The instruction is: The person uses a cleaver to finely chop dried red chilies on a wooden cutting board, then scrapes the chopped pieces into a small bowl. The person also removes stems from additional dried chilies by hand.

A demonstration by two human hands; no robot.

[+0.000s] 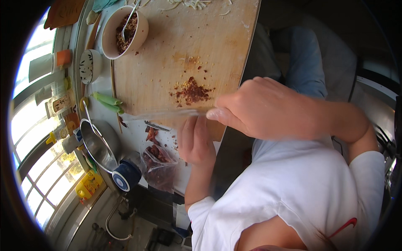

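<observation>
My right hand (260, 108) is closed around the handle of a knife, whose blurred blade (163, 115) reaches left across the near end of a wooden board (150, 81). My left hand (196, 141) lies beside the blade with its fingers curled down; whatever is beneath them is hidden. Just beyond the blade is a pile of chopped dried red chilies (194, 92) with loose seeds. A clear plastic bag of dried red chilies (158, 169) lies left of my left hand. On the board's far left stands a cream bowl (143, 31) of chopped reddish-brown bits with a metal spoon (127, 25).
Green vegetable stalks (108, 102) lie at the board's left edge. Along the window side are a patterned bowl (95, 66), a steel basin (94, 147), a blue container (130, 171), jars (61, 103) and a yellow bottle (89, 185). Pale strips (194, 3) lie at the far end.
</observation>
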